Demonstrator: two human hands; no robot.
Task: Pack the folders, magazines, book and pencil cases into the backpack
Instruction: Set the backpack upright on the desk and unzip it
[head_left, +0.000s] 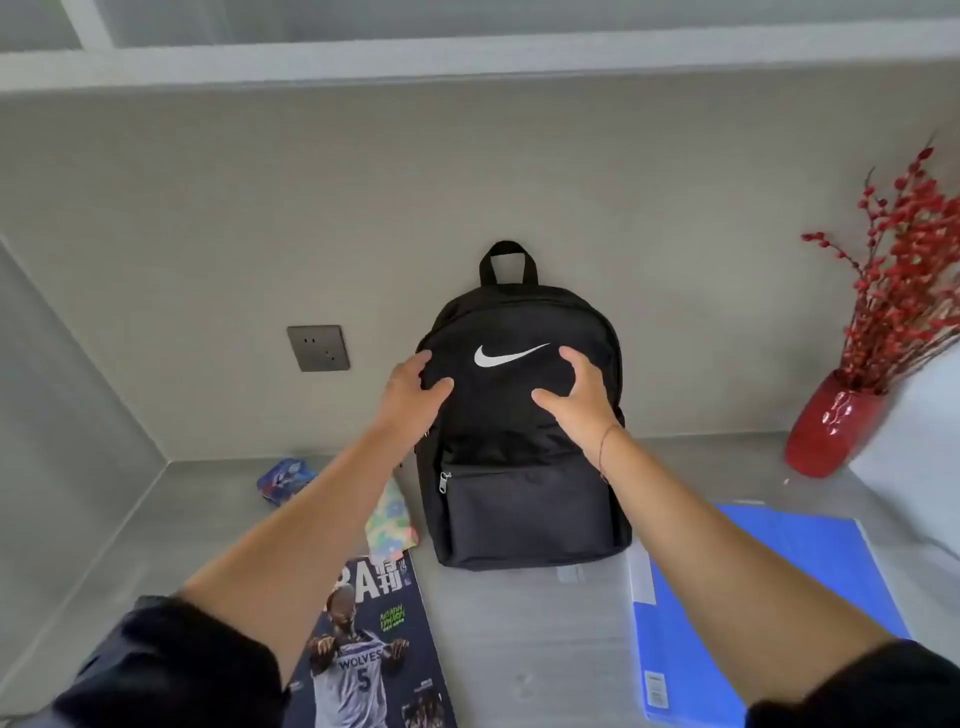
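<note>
Upright, backpack (519, 467) stands handle-up between both spread hands.

Sleeves: dark, pushed up, at the lower corners of the frame.
Forearms: bare.
Right hand (579, 397): thin string bracelet (604, 447) on the wrist.
Left hand (413, 392): nothing worn.

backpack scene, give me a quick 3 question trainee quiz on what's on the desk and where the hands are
1. True or false: the backpack stands upright against the wall with its zips shut.
2. Which lies to the right of the backpack? A) blue folder B) basketball magazine C) floral pencil case
3. Fill in: the left hand and right hand are both open at the backpack's ____ panel, beside the white logo.

Key: 1 true; 2 A; 3 front. The magazine and floral pencil case lie left of the backpack, with a blue pencil case further back.
</note>
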